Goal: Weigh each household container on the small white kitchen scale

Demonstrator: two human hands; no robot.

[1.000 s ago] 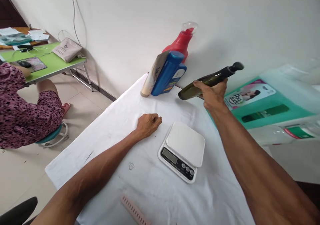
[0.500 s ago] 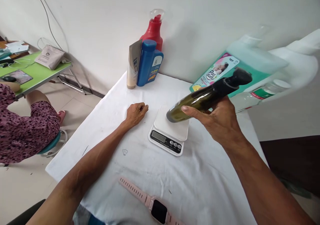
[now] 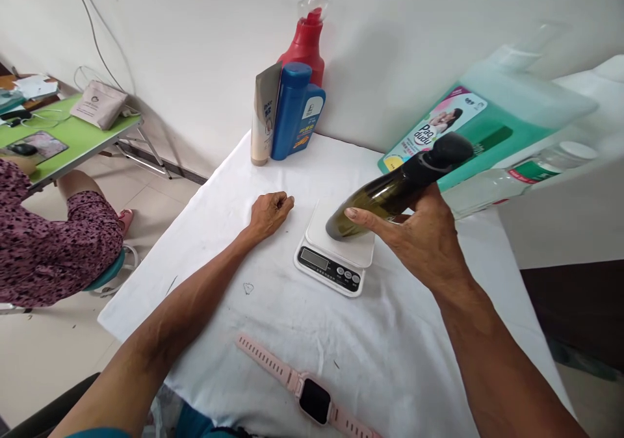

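Lowered over the scale (image 3: 336,256), bottle (image 3: 390,194) in right-hand (image 3: 419,240) grip.

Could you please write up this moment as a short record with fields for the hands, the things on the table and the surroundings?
Right hand: right hand grips a dark green bottle, tilted, its base low over the scale; contact unclear.
Left hand: left hand, loosely fisted, rests on the white cloth, holding nothing.
At the wall: beige tube, blue bottle, red spray bottle.
Right side: large teal jug, lying clear bottle.
Near edge: pink smartwatch.
Surroundings: another person's patterned sleeve by a green table.
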